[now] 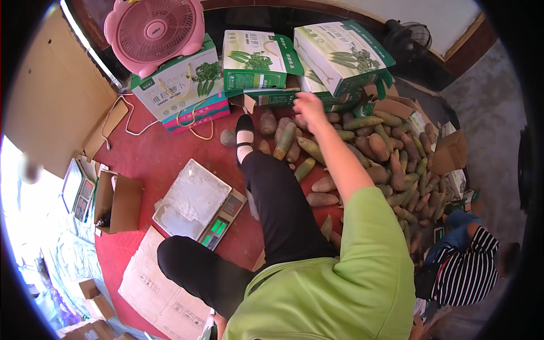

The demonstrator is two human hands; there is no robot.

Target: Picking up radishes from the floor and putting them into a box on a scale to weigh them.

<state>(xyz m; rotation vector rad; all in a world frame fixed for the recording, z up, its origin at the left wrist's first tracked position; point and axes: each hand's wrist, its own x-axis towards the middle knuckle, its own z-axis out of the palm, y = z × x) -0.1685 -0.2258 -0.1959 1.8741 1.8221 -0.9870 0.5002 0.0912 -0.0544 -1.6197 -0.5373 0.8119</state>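
green-and-white cartons [343, 54], at least four, beyond and left of the right hand's [309, 109] curled fingers; grasp: cannot tell. green radishes [362, 123], uncountable, heaped below and right of them. one pink fan [154, 51], far left. left hand [219, 324]: fingers mostly hidden, cannot tell.

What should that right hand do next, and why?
I'd perhaps lower the right hand toward the piled vegetables: none shows in its grasp, and the pile spreads right beside it, in front of the green-and-white cartons.
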